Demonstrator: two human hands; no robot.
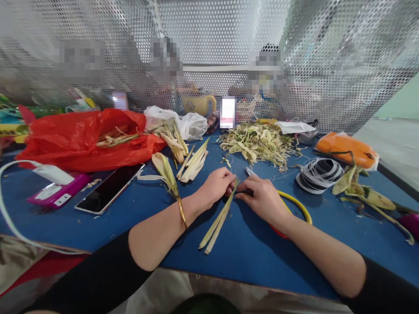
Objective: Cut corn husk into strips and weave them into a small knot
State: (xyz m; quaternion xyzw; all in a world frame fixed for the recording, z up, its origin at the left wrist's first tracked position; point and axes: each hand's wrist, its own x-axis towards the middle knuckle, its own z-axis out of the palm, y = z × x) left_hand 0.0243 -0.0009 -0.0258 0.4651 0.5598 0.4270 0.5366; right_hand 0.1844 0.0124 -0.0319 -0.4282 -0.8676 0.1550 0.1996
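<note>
Blue counter point(131, 209) | your left hand point(214, 186) and right hand point(262, 198) each pinch the leaf strips point(218, 220), grip pressed together | trimming step; next needs scissors point(296, 205).

Red bag point(75, 139), phone point(109, 188), leaf scraps point(258, 144), tape roll point(319, 174).

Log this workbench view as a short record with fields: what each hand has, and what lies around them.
surface: blue table
left hand: pinching the upper end of the leaf strips
right hand: fingertips meeting the same strips at the top
under right hand: scissors with yellow handle loop, blade tip showing beyond the fingers
left wrist: gold bangle
left of hands: smartphone, red plastic bag with leaves inside
behind hands: pile of leaf trimmings
right side: coil of white band
</note>
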